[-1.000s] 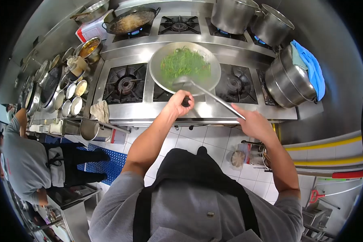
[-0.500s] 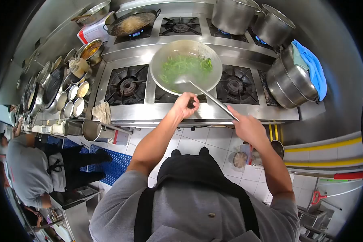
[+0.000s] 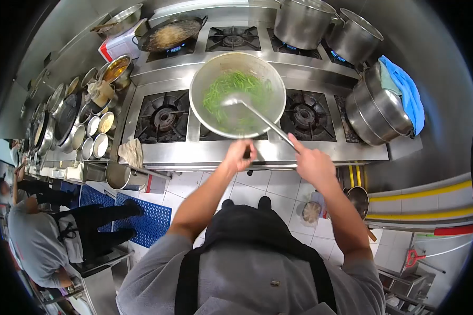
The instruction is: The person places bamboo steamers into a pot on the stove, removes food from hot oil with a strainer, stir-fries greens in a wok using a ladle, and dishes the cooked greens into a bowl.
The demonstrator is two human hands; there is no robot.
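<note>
A wide pale wok (image 3: 198,86) sits over the front middle burner, steaming. Chopped green vegetables (image 3: 242,81) lie inside it, mostly toward its far side and left. My left hand (image 3: 239,155) is closed at the near edge of the wok, round what looks like its short handle, which the fingers mostly hide. My right hand (image 3: 316,167) grips the long metal handle of a ladle (image 3: 268,122). The ladle's bowl is down in the wok against the greens, blurred by steam.
Burners (image 3: 165,116) flank the wok. A dark wok of bubbling oil (image 3: 169,35) and tall stockpots (image 3: 304,23) stand behind. Right is a steel pot (image 3: 376,107) with a blue cloth (image 3: 407,94). Seasoning bowls (image 3: 101,144) line the left. A co-worker (image 3: 42,239) bends at left.
The wok has shifted slightly left, and the greens have spread differently inside it. My right hand and ladle have moved a little left. Another person shows behind the co-worker.
</note>
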